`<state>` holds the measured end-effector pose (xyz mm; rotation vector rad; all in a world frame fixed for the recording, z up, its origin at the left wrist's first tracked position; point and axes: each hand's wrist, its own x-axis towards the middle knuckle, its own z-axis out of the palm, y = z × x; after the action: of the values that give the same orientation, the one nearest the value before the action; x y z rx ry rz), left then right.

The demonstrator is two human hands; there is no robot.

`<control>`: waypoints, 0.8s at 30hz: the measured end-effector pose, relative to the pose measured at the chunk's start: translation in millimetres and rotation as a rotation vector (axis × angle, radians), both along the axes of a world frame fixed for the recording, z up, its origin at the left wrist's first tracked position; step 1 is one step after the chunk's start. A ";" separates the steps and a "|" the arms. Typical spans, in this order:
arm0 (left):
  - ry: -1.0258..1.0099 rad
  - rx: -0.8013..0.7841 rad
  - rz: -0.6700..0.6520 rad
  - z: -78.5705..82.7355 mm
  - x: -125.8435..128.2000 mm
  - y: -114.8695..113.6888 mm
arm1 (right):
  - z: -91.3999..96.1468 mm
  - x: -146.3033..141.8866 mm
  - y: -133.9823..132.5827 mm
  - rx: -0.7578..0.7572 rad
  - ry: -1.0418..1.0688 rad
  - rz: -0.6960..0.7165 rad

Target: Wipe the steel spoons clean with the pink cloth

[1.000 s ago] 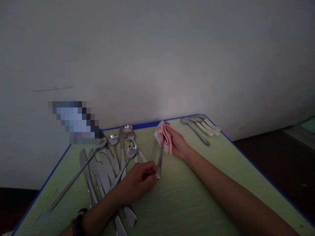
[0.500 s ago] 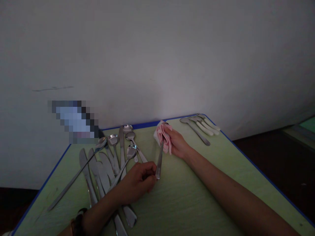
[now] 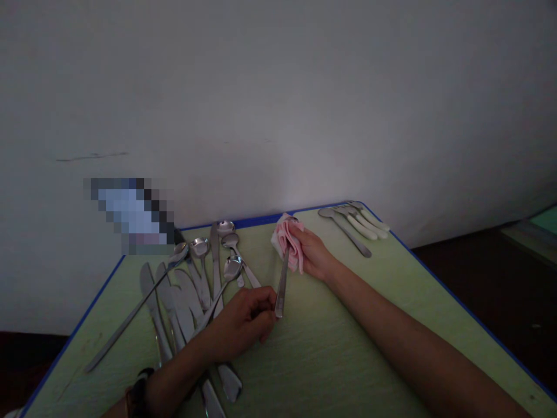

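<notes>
My left hand (image 3: pixel 250 319) pinches the handle end of a metal spoon (image 3: pixel 282 284) held tilted above the table. Around the far end of that spoon, my right hand (image 3: pixel 311 249) is closed on a folded pink and white cloth (image 3: pixel 290 247); the bowl is mostly hidden in it, with only a shiny bit of metal showing at the top. Left of and beneath my left forearm lie several table knives (image 3: pixel 154 307) and several spoons (image 3: pixel 232 268), partly covered by the arm. A long-handled spoon (image 3: pixel 134 313) lies slantwise across the knives.
At the back right corner, a spoon (image 3: pixel 348 232) lies beside several forks with white handles (image 3: pixel 361 226). A blurred-out phone-like device (image 3: pixel 130 215) stands at the back left. The green table (image 3: pixel 339 354) has a blue edge and meets a plain wall (image 3: pixel 278 104).
Almost nothing differs. Both hands, the spoon and the cloth keep their places; the view has shifted very slightly.
</notes>
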<state>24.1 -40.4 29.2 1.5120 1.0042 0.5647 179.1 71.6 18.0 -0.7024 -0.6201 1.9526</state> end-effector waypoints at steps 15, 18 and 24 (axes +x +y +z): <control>-0.003 -0.018 0.000 0.3 0.0 -0.3 | -1.0 -0.2 0.3 0.002 -0.014 -0.006; -0.003 -0.017 -0.007 -1.0 -0.7 -0.4 | -1.0 -0.3 0.5 0.008 -0.019 -0.007; 0.018 -0.008 -0.008 -0.8 -1.4 0.0 | 0.3 -0.6 -0.2 -0.013 -0.004 -0.019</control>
<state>22.7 -40.4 28.4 1.5157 1.0126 0.5414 178.5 71.5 18.3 -0.7176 -0.6016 1.9393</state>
